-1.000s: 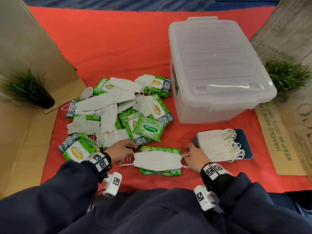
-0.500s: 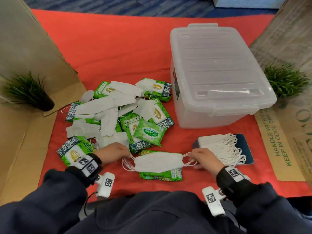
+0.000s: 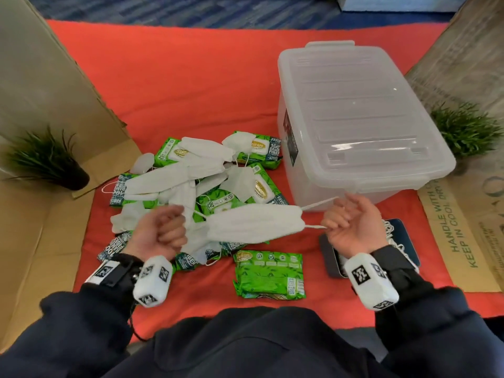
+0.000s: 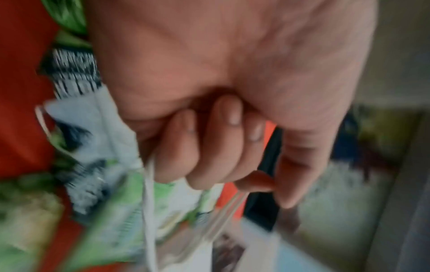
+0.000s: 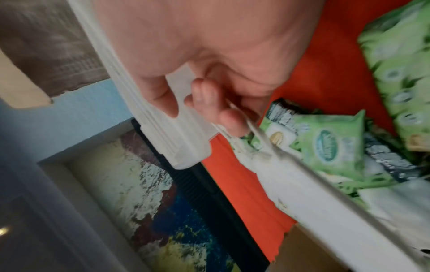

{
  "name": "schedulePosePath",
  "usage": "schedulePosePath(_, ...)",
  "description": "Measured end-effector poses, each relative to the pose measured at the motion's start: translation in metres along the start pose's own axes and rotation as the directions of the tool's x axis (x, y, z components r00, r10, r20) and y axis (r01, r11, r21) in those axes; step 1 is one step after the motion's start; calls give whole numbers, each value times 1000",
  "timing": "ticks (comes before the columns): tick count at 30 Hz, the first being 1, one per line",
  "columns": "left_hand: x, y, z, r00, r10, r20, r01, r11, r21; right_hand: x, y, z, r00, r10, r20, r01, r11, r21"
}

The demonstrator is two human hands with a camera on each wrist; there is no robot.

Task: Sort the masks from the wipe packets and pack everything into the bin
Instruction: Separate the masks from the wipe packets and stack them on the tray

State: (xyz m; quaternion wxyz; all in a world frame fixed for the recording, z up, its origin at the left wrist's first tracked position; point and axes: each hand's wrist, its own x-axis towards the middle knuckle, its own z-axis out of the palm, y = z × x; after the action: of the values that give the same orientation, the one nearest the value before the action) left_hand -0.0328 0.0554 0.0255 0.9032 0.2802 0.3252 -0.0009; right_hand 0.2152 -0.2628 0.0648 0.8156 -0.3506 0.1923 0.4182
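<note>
The left hand (image 3: pixel 161 230) is curled into a fist round one ear loop of a white face mask (image 3: pixel 253 223); the right hand (image 3: pixel 351 222), palm up with fingers bent, pinches the opposite ear loop (image 3: pixel 317 203); the mask hangs stretched between them above the red cloth (image 3: pixel 191 77), its long axis running left to right, right end slightly higher; beneath lies the heap of masks and green wipe packets (image 3: pixel 268 271); the lidded clear bin (image 3: pixel 360 118) stands just beyond the right hand.

mask (image 3: pixel 253 223): white matt nonwoven fabric | wipe packets (image 3: pixel 269 271): glossy green plastic film | bin (image 3: pixel 362 126): translucent smooth plastic | mat (image 3: pixel 191 85): red matt cloth
</note>
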Motion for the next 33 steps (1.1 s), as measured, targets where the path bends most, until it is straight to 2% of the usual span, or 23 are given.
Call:
schedulePosePath(1,2,-9,0,995,-100,-16,101,978,181,1,-6,5,998,13,56,-11,999,-34)
schedulePosePath(2,3,-16,-1,985,-173,-22,169,912,373,2,-12,7,995,30,97,-20,995,-98)
schedulePosePath(3,3,-17,-3,976,-214,-24,195,832,520,2,-15,5,991,62,119,-37,979,-201)
schedulePosePath(4,3,-12,-5,974,-224,-32,199,782,591,3,-16,1,987,111,116,-64,936,-347)
schedulePosePath(5,5,-3,-9,978,-202,-47,191,787,586,2,-13,-5,982,171,80,-106,849,-517)
schedulePosePath(7,7,22,-17,986,-144,-88,167,901,400,1,-2,-26,964,264,-35,-194,607,-771)
schedulePosePath(8,8,31,-18,988,-130,-78,146,954,263,0,4,-39,954,288,-81,-227,519,-824)
schedulePosePath(9,8,35,-18,991,-116,-64,124,982,139,-2,10,-51,947,300,-112,-252,482,-839)
schedulePosePath(11,13,27,-16,990,-129,-65,129,992,1,-3,20,-66,943,294,-158,-298,526,-797)
schedulePosePath(12,15,16,-13,983,-170,-68,171,985,-3,-3,25,-70,945,268,-184,-310,572,-760)
schedulePosePath(14,23,-11,-11,956,-275,-104,286,952,108,0,38,-77,947,177,-269,-316,672,-670)
schedulePosePath(16,30,-37,-11,923,-344,-174,378,896,233,3,54,-86,919,102,-380,-321,752,-575)
schedulePosePath(18,35,-55,-13,900,-370,-230,424,865,269,5,69,-94,881,29,-472,-314,782,-539)
schedulePosePath(21,39,-65,-15,879,-394,-270,463,842,276,8,85,-101,848,-117,-517,-276,736,-618)
schedulePosePath(24,41,-66,-18,868,-409,-281,488,805,337,13,90,-101,845,-216,-490,-257,638,-726)
schedulePosePath(26,42,-65,-19,871,-407,-275,487,784,384,16,92,-104,856,-208,-473,-270,601,-752)
schedulePosePath(28,43,-63,-20,872,-401,-281,489,753,441,18,91,-107,874,-155,-460,-280,613,-739)
schedulePosePath(30,41,-58,-19,875,-388,-288,483,679,553,17,87,-109,884,-135,-447,-287,599,-748)
schedulePosePath(33,32,-40,-13,903,-297,-312,422,469,776,19,82,-103,888,-222,-402,-245,512,-823)
